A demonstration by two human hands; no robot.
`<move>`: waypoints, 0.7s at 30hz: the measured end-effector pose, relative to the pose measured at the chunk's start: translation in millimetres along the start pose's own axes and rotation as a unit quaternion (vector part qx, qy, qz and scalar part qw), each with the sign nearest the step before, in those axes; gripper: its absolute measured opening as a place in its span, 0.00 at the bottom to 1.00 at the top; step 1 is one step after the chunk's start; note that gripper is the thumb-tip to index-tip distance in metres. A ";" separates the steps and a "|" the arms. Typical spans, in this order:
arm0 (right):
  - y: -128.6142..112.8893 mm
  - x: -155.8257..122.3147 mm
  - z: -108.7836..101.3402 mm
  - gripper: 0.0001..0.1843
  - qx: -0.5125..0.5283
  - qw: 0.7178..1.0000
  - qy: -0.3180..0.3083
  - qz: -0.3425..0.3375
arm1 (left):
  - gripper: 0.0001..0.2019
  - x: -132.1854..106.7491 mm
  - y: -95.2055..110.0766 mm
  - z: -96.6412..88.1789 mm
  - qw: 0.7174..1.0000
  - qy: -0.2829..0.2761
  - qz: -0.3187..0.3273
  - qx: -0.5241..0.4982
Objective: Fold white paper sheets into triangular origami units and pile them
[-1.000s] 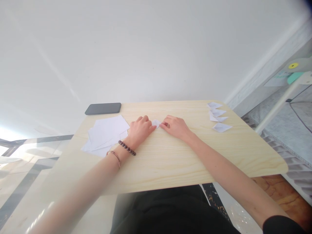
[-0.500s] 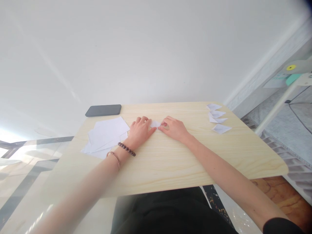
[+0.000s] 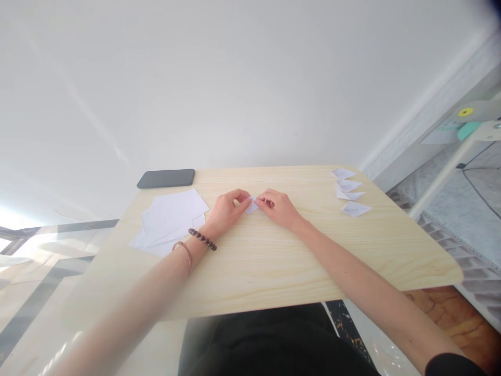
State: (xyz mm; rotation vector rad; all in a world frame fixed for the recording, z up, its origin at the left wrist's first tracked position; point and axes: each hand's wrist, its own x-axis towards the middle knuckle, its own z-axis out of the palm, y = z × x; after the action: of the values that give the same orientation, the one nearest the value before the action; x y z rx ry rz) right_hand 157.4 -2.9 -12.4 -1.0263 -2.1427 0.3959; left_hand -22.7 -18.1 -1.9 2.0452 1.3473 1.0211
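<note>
A small piece of folded white paper [image 3: 252,207] is held between my two hands over the middle of the table. My left hand [image 3: 230,210] pinches its left side between thumb and fingers. On the other side, my right hand [image 3: 277,206] pinches the upper right part of the paper, fingers curled. The fingertips cover the paper's upper edges, so its full shape is hidden. Beads and a thin bangle circle my left wrist.
Loose white paper sheets [image 3: 172,211] lie overlapped left of my left hand. Behind them rests a dark phone [image 3: 166,178]. Several folded paper pieces [image 3: 355,209] stand in a column at the table's [image 3: 274,271] right side. A wall rises behind the table.
The paper has been turned or lifted, and more of it shows below my fingertips. My left fingers have drawn in from a spread position to a pinch; the right hand has barely moved.
</note>
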 end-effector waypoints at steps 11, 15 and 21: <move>-10.6 -0.2 1.6 0.07 -0.014 0.999 0.044 -0.019 | 0.11 -1.4 6.2 -2.4 0.999 0.019 0.027 -0.017; -12.1 1.3 1.3 0.06 -0.004 0.997 0.069 -0.017 | 0.12 -1.7 9.2 -2.5 0.999 0.034 0.022 -0.028; -12.4 1.8 0.4 0.09 0.048 0.996 0.077 -0.004 | 0.13 -0.7 9.2 -2.7 0.998 0.045 -0.002 -0.050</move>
State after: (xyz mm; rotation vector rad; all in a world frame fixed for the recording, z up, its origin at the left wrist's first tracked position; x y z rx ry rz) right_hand 149.5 -9.4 -5.2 -0.9622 -1.9710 0.3998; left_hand -19.9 -22.5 6.3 1.9432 1.3171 1.1675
